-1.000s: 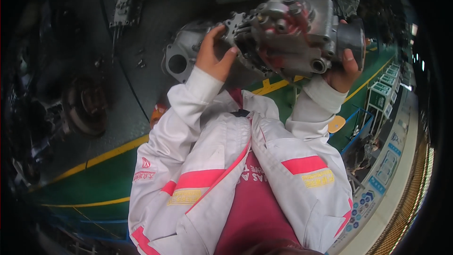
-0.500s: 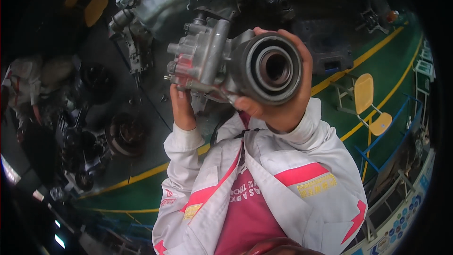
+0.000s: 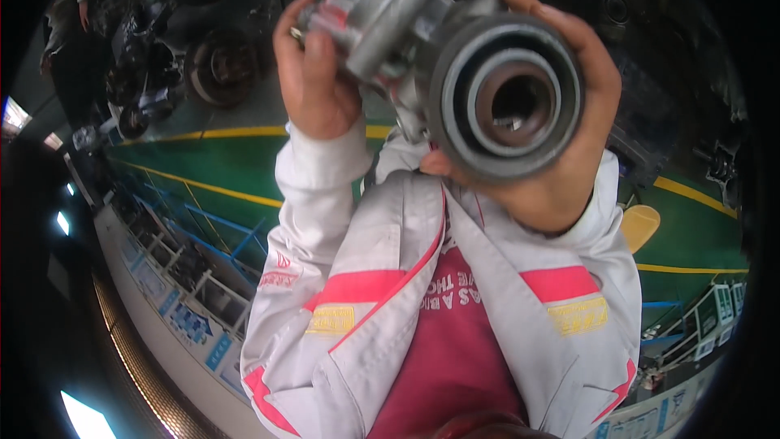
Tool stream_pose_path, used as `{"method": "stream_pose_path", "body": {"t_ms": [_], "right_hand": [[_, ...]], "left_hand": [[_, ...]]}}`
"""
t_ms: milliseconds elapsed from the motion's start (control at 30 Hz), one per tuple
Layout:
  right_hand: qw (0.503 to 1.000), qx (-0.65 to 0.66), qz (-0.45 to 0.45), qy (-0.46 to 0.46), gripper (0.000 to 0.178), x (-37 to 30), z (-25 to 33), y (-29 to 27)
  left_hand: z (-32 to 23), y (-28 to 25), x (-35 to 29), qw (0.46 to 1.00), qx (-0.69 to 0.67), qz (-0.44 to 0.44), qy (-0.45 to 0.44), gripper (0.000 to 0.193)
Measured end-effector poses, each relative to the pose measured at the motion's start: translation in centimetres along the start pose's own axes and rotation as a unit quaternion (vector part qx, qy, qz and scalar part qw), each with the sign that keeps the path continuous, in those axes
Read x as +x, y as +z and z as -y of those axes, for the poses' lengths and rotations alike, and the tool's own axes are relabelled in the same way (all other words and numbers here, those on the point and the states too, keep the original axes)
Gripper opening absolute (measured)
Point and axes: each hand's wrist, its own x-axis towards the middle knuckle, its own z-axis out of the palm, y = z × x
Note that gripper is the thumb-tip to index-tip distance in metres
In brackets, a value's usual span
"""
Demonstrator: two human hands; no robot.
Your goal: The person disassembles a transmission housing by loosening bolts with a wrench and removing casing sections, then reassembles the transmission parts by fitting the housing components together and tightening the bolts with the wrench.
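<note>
Between my two hands is a heavy-looking grey metal machine assembly (image 3: pixel 398 16), raised close in front of my chest. Its right end is a round dark drum (image 3: pixel 448 114) with pale inner rings and a brownish bore, facing up at me. The left end carries short stubs, a thick tube and red-marked patches. My left hand (image 3: pixel 317 73) grips the stub end, with thumb and fingers curled round it. Around the drum's right side and underside wraps my right hand (image 3: pixel 581 154), fingers over the far edge. Parts of both hands' fingers are hidden behind the metal.
Dark machine parts and a wheel-like hub (image 3: pixel 218 69) lie on the floor at the upper left. Green floor with yellow lines (image 3: pixel 236 132) runs behind me. A yellow chair (image 3: pixel 640 226) is at the right, and blue rails (image 3: pixel 227 228) stand at the left.
The assembly has come nearer and larger in view, shifting up and right, still held by both hands. The surroundings have swung round, and the large pale casing has left the view.
</note>
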Motion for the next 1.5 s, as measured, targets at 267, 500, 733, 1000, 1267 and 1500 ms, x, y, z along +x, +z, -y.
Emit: {"method": "stream_pose_path", "body": {"t_ms": [267, 500, 733, 1000, 1267, 1500], "right_hand": [[0.998, -0.013, -0.032, -0.053, 0.081, -0.3, -2.5, 1.2], [0.999, -0.030, -0.012, -0.041, 0.098, -0.6, -3.4, 1.3], [0.998, -0.059, 0.005, -0.035, 0.097, -0.4, -3.1, 1.6], [0.989, -0.142, -0.002, -0.048, 0.100, -0.8, -2.5, 1.6], [0.969, -0.196, -0.058, 0.140, 0.063, -4.9, -3.2, 2.5], [0.929, -0.362, 0.011, 0.074, 0.066, -5.0, -5.4, 2.7]], "left_hand": [[1.0, -0.6, 1.5, 0.997, 0.063, -0.035, 0.019, 0.050], [1.0, -1.9, 2.0, 0.987, 0.158, 0.009, -0.009, 0.051], [1.8, -3.4, 3.2, 0.980, 0.194, 0.016, -0.029, 0.059], [8.1, -9.3, 3.2, 0.996, 0.023, 0.082, -0.029, 0.072], [9.8, -10.4, -0.6, 0.989, 0.034, 0.129, -0.056, 0.049], [10.7, -11.0, -1.8, 0.984, 0.135, 0.107, 0.040, 0.056]]}}
